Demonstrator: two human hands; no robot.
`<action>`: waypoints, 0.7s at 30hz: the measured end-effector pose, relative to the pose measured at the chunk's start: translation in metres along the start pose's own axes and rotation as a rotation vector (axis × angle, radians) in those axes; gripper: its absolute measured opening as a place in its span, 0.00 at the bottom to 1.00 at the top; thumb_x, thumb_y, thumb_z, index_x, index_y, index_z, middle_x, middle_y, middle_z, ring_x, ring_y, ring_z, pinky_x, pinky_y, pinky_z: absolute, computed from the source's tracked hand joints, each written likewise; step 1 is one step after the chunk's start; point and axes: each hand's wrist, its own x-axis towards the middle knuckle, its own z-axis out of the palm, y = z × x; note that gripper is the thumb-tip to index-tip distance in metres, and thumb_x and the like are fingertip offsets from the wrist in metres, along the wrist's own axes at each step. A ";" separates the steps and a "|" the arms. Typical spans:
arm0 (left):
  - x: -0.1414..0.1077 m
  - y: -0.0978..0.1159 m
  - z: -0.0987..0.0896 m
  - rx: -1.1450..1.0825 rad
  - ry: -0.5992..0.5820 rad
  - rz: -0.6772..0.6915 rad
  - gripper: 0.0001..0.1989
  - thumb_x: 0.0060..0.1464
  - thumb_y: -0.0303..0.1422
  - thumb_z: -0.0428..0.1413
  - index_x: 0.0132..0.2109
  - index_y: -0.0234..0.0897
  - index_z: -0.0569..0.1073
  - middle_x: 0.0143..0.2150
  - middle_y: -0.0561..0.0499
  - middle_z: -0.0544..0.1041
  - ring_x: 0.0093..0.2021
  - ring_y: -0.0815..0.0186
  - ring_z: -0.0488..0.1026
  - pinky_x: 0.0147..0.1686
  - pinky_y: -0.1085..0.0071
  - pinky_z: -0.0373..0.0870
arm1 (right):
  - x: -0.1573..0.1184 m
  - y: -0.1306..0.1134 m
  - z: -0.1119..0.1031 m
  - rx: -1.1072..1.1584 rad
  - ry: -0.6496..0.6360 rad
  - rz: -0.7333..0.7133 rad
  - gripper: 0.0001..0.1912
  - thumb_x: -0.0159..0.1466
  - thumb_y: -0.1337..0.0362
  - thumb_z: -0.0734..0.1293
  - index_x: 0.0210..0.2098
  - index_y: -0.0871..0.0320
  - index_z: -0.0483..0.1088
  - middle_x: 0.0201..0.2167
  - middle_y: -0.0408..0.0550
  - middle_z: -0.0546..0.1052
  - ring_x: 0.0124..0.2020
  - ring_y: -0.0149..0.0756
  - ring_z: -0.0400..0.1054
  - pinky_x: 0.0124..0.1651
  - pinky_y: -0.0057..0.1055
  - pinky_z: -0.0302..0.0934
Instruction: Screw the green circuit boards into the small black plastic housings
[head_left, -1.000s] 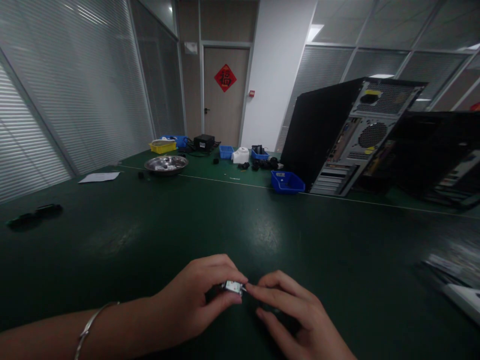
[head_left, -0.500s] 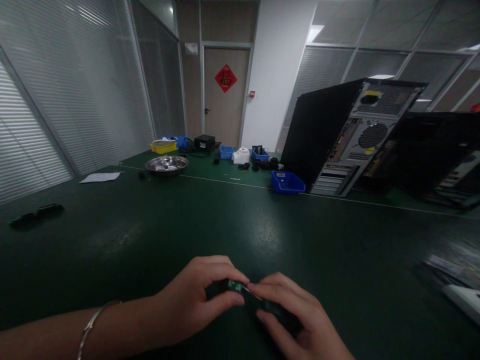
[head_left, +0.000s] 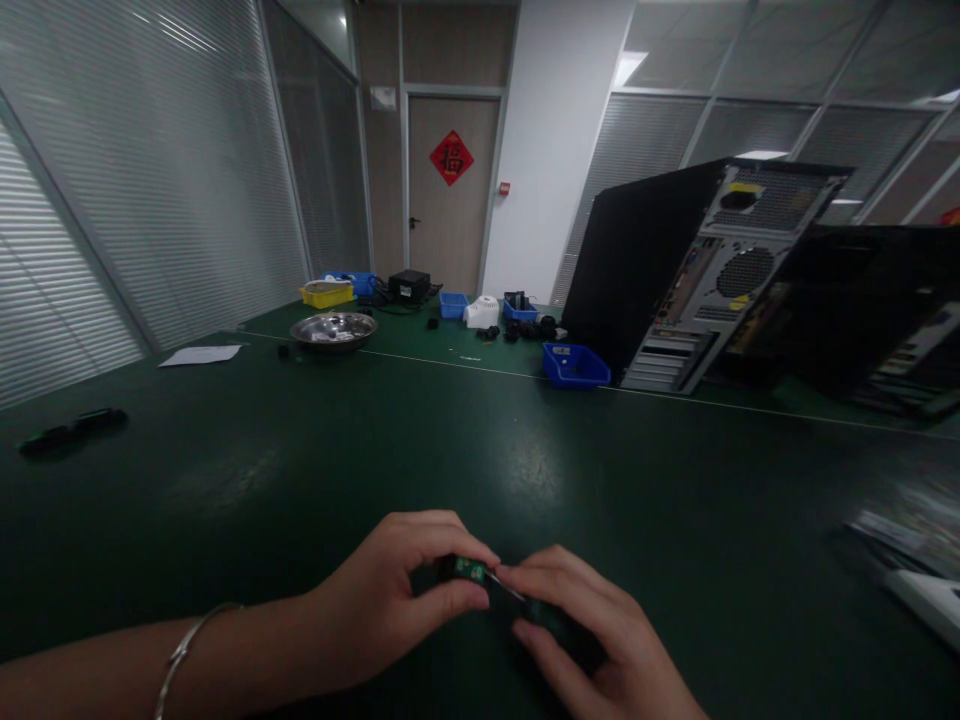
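Office rm, dim lighting. Wood door [head_left: 480, 230] w/ red sign [head_left: 451, 157] in bkgd, L of the PC [head_left: 645, 270]. Blinds [head_left: 187, 200] far L of PC. Green table [head_left: 420, 430] under it all; PC stands near the far side, black, vented back panel twd me. 2nd dark case [head_left: 832, 290] just R of PC.

My hands are much nearer me than PC, & to its L. LH [head_left: 420, 590]: thumb & index pinch a small green board [head_left: 469, 569], so board sits betw. those fingertips, in front of PC & L. RH [head_left: 592, 630] is also in front of PC, fingers bent, grasping a thin metal rod [head_left: 508, 590]. Rod's tip is at the board's R end; touching or just beside, can't tell. Its other end goes dark under my fingers. Bangle [head_left: 178, 655] on L wrist.

Blue bin [head_left: 576, 366] right by PC's L side. Further L of PC: white housing [head_left: 482, 313], black box [head_left: 409, 285], yellow bin [head_left: 327, 294]. Steel bowl [head_left: 334, 345] well L of PC, shiny bits inside, hard to make out; paper [head_left: 201, 355] flat, beyond bowl from PC. Far L of PC & nearer me: dark obj [head_left: 73, 430], blurry. R of PC, also nearer me: white obj [head_left: 930, 605], cut off at edge.
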 end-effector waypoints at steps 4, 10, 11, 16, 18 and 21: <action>0.000 0.000 0.000 -0.005 0.001 -0.048 0.10 0.57 0.32 0.58 0.46 0.39 0.77 0.37 0.50 0.78 0.37 0.66 0.73 0.35 0.72 0.66 | 0.001 0.002 0.001 0.005 0.011 0.006 0.27 0.62 0.79 0.64 0.54 0.45 0.66 0.42 0.46 0.75 0.41 0.34 0.72 0.43 0.29 0.68; 0.001 -0.001 0.001 -0.064 0.004 -0.085 0.10 0.56 0.32 0.59 0.46 0.40 0.78 0.37 0.50 0.77 0.36 0.67 0.73 0.35 0.73 0.66 | 0.002 -0.002 0.001 -0.012 0.009 -0.004 0.26 0.62 0.78 0.63 0.54 0.44 0.67 0.41 0.46 0.74 0.41 0.34 0.72 0.42 0.28 0.68; 0.001 -0.002 0.001 -0.074 0.005 -0.089 0.10 0.56 0.32 0.59 0.45 0.40 0.78 0.37 0.50 0.77 0.36 0.67 0.73 0.35 0.73 0.66 | 0.001 -0.002 0.001 -0.016 0.010 -0.007 0.26 0.62 0.78 0.64 0.54 0.44 0.67 0.41 0.46 0.74 0.41 0.34 0.72 0.42 0.28 0.68; 0.000 -0.003 0.002 -0.111 0.015 -0.088 0.10 0.56 0.32 0.59 0.45 0.39 0.78 0.37 0.49 0.77 0.36 0.66 0.72 0.36 0.72 0.66 | 0.000 0.000 0.000 -0.013 0.010 -0.015 0.25 0.62 0.78 0.64 0.54 0.45 0.66 0.41 0.46 0.74 0.41 0.34 0.72 0.43 0.29 0.68; 0.000 -0.004 0.003 -0.122 0.021 -0.087 0.10 0.56 0.32 0.59 0.45 0.40 0.78 0.37 0.49 0.77 0.36 0.66 0.73 0.35 0.72 0.66 | 0.000 0.001 0.001 -0.007 0.010 -0.006 0.25 0.63 0.77 0.64 0.54 0.46 0.67 0.41 0.47 0.74 0.41 0.34 0.72 0.43 0.29 0.68; 0.000 -0.004 0.003 -0.124 0.025 -0.085 0.10 0.56 0.32 0.59 0.46 0.40 0.78 0.38 0.49 0.77 0.37 0.66 0.73 0.36 0.72 0.66 | 0.001 0.001 0.002 0.014 0.011 -0.005 0.26 0.63 0.77 0.64 0.54 0.45 0.66 0.42 0.46 0.74 0.42 0.34 0.72 0.44 0.29 0.68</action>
